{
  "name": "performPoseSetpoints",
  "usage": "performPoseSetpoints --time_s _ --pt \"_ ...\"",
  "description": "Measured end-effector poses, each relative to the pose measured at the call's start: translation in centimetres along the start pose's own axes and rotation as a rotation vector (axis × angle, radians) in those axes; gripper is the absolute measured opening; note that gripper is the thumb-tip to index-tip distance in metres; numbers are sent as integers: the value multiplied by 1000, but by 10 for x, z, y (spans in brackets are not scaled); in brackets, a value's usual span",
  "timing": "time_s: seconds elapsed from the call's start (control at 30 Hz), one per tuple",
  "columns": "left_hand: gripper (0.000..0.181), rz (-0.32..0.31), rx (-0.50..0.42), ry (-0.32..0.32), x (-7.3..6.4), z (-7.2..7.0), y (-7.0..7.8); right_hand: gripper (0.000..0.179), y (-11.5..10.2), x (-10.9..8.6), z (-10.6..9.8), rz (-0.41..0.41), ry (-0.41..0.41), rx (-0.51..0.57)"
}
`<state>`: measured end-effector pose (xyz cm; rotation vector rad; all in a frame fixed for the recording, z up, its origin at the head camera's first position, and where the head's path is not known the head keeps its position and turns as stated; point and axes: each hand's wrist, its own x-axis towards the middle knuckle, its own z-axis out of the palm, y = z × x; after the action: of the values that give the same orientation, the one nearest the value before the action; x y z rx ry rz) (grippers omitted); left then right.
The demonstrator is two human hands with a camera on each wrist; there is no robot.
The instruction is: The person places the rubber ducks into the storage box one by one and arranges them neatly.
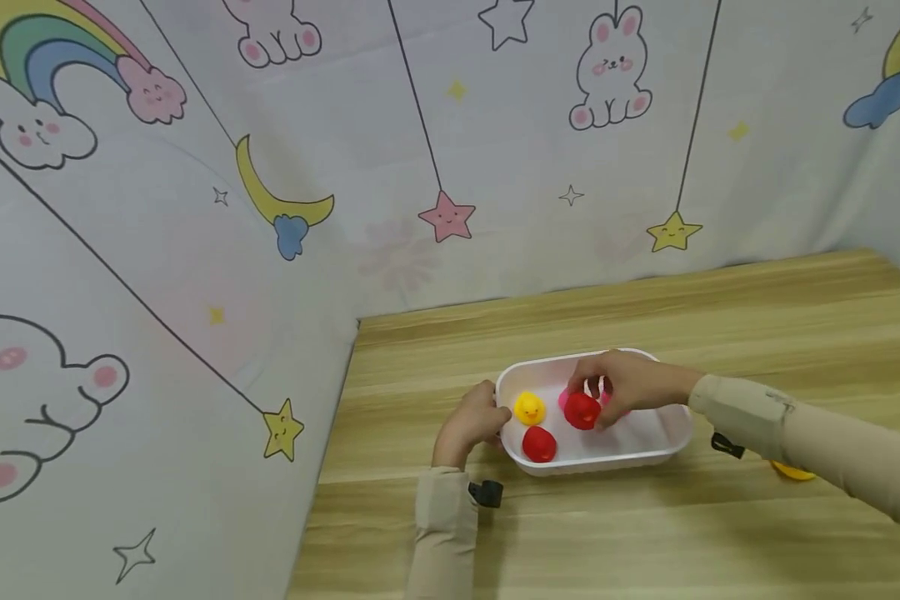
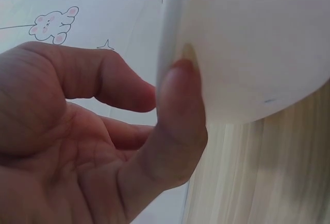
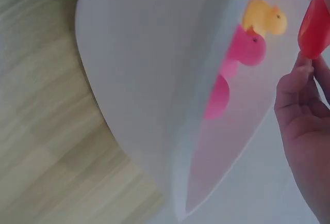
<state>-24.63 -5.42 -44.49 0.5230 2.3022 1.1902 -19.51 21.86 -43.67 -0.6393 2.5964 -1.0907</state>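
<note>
A white plastic tub point(image 1: 607, 460) stands on the table, its left end pinched between the thumb and finger of my left hand point(image 1: 471, 423). In the left wrist view, that thumb point(image 2: 180, 90) and finger meet at the tub's rim point(image 2: 172, 22). Over the tub, my right hand point(image 1: 624, 385) holds a red rubber duck point(image 1: 582, 411) by its fingertips. Inside lie a yellow duck point(image 1: 529, 409) and another red duck point(image 1: 539, 444) at the left. Pink ducks point(image 3: 250, 48) sit in the tub too, partly hidden behind the right hand in the head view.
Part of a yellow object point(image 1: 793, 472) shows on the wooden table point(image 1: 615, 533) beneath the right sleeve. A white cloth point(image 1: 510, 150) printed with rabbits and stars hangs behind and to the left. Each wrist carries a small black device point(image 1: 486, 493).
</note>
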Motion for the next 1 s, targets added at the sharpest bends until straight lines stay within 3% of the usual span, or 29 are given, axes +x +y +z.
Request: performPoseSetpoints --time_s 0.3,0.5,0.77,1.0 --pt "17 -2 9 2 -1 2 5 40 8 5 22 -73 -34 -137" --pt "16 -8 10 3 -1 1 5 38 11 5 31 -179 -34 -324" --pt "16 -18 21 1 -1 1 4 34 7 5 37 -357 -32 -654" --pt "15 -24 13 9 -1 4 4 36 10 4 39 -388 -34 -787"
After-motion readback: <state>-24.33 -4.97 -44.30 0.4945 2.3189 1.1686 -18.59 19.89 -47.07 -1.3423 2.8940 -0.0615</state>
